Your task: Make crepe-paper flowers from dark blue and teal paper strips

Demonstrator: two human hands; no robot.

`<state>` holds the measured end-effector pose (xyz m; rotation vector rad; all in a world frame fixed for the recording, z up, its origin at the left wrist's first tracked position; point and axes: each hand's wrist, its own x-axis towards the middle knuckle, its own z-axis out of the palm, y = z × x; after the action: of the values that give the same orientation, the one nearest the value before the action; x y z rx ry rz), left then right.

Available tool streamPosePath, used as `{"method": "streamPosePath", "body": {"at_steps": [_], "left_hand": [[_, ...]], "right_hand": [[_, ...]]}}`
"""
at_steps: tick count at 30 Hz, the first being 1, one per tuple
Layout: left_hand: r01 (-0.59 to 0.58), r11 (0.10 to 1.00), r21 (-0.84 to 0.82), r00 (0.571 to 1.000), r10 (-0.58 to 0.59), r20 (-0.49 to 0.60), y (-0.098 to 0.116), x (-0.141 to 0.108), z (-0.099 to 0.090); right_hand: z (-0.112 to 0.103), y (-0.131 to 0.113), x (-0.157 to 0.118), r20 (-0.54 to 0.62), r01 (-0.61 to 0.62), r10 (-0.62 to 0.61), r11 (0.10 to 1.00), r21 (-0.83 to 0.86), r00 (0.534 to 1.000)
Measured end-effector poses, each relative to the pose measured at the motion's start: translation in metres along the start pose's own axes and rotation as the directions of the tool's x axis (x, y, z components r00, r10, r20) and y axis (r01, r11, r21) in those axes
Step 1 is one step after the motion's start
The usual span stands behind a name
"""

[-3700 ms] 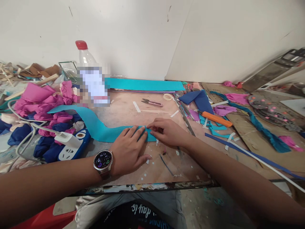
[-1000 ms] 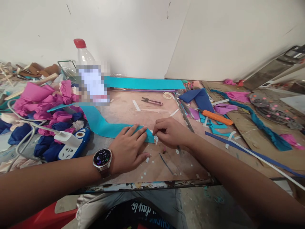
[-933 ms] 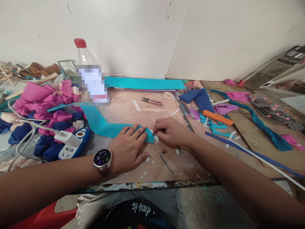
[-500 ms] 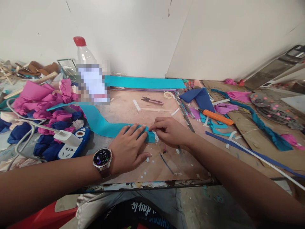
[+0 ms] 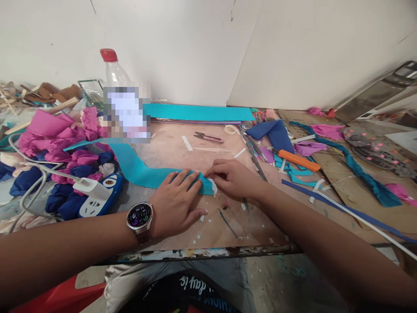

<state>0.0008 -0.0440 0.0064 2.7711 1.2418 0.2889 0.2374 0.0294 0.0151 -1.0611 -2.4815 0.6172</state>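
A long turquoise strip [image 5: 140,171] curves across the table from the pink and blue bundles to the middle. My left hand [image 5: 179,200] lies flat on the strip near its right end, fingers spread, a watch on the wrist. At that right end my right hand [image 5: 230,178] has thumb and fingers pinched together at the strip's upper corner. A small whitish patch shows beside the strip's end, partly under the right hand. Whatever lies between those fingertips is too small to make out.
Small snips [image 5: 208,138] and a tape ring [image 5: 230,129] lie beyond my hands. An orange cutter [image 5: 299,160], scraps and a white rod [image 5: 361,216] are at right. A power strip [image 5: 100,195], bundles [image 5: 52,130] and a bottle [image 5: 114,69] stand left.
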Motion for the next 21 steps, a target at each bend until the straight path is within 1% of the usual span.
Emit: {"method": "streamPosePath", "body": {"at_steps": [4, 8, 14, 21], "left_hand": [[-0.001, 1.000, 0.002, 1.000, 0.001, -0.006, 0.0000, -0.0004, 0.0000], [-0.003, 1.000, 0.001, 1.000, 0.003, -0.009, -0.0006, -0.0005, 0.0009], [0.004, 1.000, 0.002, 1.000, -0.004, -0.006, 0.0000, 0.0000, 0.0008], [0.006, 1.000, 0.002, 1.000, -0.006, -0.007, 0.0009, 0.0000, 0.0001]], "right_hand": [[0.0004, 0.0002, 0.0002, -0.031, 0.040, -0.039, 0.999, 0.037, 0.999], [0.0010, 0.0013, -0.0004, -0.026, 0.060, -0.059, 0.997, 0.049, 0.998], [0.0026, 0.0041, -0.0011, 0.016, 0.036, -0.036, 0.999, 0.025, 0.999], [0.0026, 0.0047, -0.0010, 0.029, 0.018, -0.019, 1.000, 0.017, 0.999]]}}
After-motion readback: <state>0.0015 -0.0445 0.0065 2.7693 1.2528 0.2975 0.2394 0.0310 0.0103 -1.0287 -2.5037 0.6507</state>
